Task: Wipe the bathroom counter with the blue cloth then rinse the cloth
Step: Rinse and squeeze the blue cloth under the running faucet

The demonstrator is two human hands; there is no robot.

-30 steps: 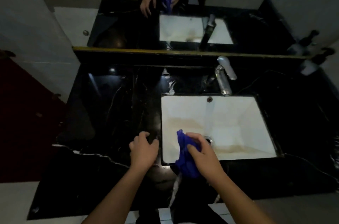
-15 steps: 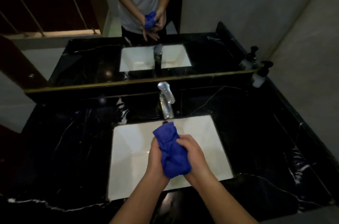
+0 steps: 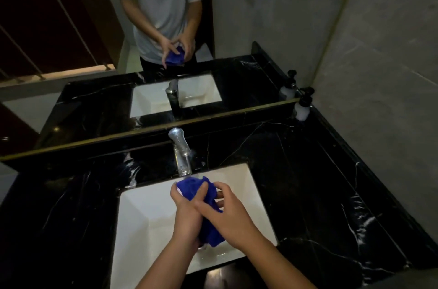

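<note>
1. My left hand (image 3: 187,215) and my right hand (image 3: 227,215) both hold the bunched-up blue cloth (image 3: 196,190). My fingers curl round it and squeeze it between my palms.
2. The cloth is over the white square sink (image 3: 147,220), just in front of the shiny silver tap (image 3: 181,153). The top of the cloth is right under the tap's mouth.
3. I cannot tell if water is running. I see no clear stream.
4. I think I am on the rinse part of the job now. The shiny black marble worktop (image 3: 320,182) goes all around the sink.
5. What could go wrong: if I lift the wet cloth out past the edge of the sink, drips could fall on the worktop and make it messy.
6. If I squeeze too hard near the tap, water could splash onto the worktop behind the sink.
7. A corner of the cloth hangs low under my hands. It could slip out if I loosen my hold, and drop into the sink.
8. A white soap bottle with a black pump (image 3: 303,105) stands far to the right of the tap, by the wall. It is well away from my hands.
</note>
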